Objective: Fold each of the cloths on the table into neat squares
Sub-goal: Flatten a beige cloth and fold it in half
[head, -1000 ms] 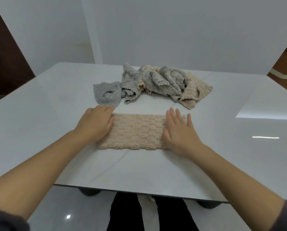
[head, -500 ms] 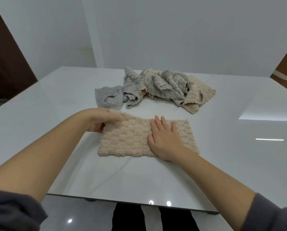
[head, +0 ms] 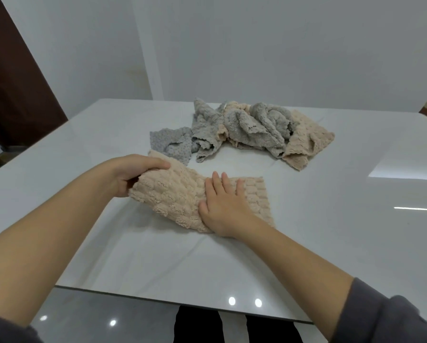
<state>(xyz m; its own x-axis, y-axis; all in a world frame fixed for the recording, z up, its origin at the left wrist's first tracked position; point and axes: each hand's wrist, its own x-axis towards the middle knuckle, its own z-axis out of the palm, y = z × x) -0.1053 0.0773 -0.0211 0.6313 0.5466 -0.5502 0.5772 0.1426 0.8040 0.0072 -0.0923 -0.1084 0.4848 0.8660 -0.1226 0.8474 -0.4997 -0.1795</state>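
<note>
Beige cloth [head: 172, 194] runs left-right; left hand [head: 135, 174] pinches its end, right hand [head: 224, 206] presses flat.

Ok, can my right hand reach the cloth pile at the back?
Probably yes: only bare table lies between the right hand and the pile. It presses flat on the beige cloth, though, so it would have to lift off first.

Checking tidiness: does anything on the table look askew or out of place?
The crumpled grey and beige cloths lie heaped at the white table's far side. The near beige textured cloth is skewed only because the left hand lifts its end.
</note>
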